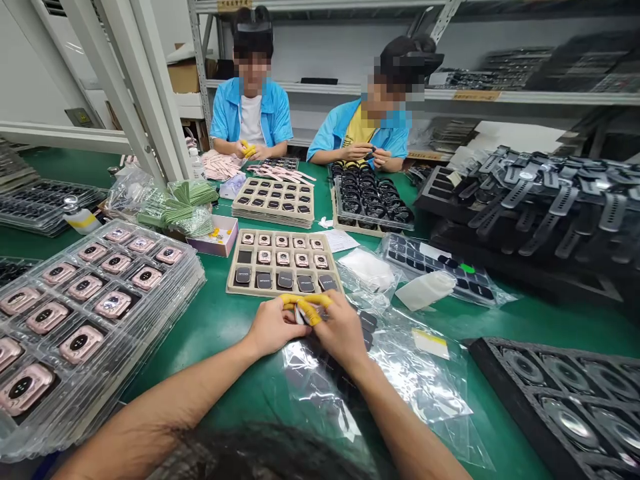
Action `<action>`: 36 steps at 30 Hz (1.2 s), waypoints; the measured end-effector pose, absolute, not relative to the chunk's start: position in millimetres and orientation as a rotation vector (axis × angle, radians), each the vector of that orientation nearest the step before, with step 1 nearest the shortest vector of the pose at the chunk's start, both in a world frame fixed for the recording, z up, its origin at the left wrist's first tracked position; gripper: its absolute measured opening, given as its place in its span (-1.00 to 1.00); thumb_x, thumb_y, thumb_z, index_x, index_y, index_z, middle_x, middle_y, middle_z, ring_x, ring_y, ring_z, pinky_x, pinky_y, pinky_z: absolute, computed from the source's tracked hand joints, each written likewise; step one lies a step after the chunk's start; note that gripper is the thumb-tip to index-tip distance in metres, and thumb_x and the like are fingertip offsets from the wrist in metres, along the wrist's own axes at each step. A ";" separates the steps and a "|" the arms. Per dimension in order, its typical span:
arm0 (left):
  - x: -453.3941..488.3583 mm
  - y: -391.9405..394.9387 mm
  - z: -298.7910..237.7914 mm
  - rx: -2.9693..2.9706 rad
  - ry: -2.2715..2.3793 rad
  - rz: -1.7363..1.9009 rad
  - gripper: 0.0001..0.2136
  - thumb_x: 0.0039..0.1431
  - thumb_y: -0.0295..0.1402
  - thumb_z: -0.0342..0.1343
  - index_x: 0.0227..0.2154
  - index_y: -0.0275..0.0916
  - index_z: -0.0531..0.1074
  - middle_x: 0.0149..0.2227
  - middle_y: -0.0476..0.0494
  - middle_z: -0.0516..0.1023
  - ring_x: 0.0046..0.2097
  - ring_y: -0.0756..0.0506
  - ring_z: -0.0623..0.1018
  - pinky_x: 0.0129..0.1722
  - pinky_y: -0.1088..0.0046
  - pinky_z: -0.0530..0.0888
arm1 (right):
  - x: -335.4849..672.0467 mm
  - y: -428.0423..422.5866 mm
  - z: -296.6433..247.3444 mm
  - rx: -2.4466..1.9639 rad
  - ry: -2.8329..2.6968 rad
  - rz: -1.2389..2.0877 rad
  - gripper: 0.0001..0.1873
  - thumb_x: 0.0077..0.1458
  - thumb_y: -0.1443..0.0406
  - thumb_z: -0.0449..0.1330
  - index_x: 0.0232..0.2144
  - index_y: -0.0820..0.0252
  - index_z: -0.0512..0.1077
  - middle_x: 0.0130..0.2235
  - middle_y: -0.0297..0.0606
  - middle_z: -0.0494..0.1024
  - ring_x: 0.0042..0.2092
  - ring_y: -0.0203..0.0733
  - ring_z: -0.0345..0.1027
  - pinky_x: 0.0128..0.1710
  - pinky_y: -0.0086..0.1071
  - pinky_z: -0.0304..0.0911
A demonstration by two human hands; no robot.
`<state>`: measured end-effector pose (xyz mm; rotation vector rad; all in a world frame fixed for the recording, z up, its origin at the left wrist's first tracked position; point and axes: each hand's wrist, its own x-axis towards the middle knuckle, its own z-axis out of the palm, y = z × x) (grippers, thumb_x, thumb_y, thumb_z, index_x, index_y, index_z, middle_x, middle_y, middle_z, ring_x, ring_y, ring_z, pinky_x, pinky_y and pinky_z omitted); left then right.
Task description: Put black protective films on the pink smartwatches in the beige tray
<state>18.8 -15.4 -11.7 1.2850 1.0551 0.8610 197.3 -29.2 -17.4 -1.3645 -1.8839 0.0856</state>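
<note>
My left hand and my right hand meet just in front of a beige tray, with yellow finger cots on several fingertips. Between them they pinch a small watch body; only a pale edge and a dark side of it show, the rest is covered by the fingers. The beige tray has pink watch bodies with their sensor backs up in its upper rows. Dark square cards lie over the front row. One left slot of the middle row holds no watch.
Clear plastic bags with dark cards lie under and right of my right hand. Stacked clear trays of pink watches stand left. A black foam tray sits right, watches with straps behind it. Two people in blue work across the table.
</note>
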 end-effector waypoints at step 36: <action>3.7 -7.0 -1.7 1.145 1.069 0.973 -0.38 -0.19 -0.46 0.50 0.02 -0.29 0.49 -0.32 -0.12 0.66 -0.32 -0.06 0.64 -0.24 0.41 0.55 | 259.4 -18.0 -19.9 -1.754 -1.595 0.094 -0.62 0.26 0.10 0.11 -0.03 0.13 0.55 -0.23 -0.15 0.62 -0.23 -0.01 0.44 -0.20 -0.12 0.32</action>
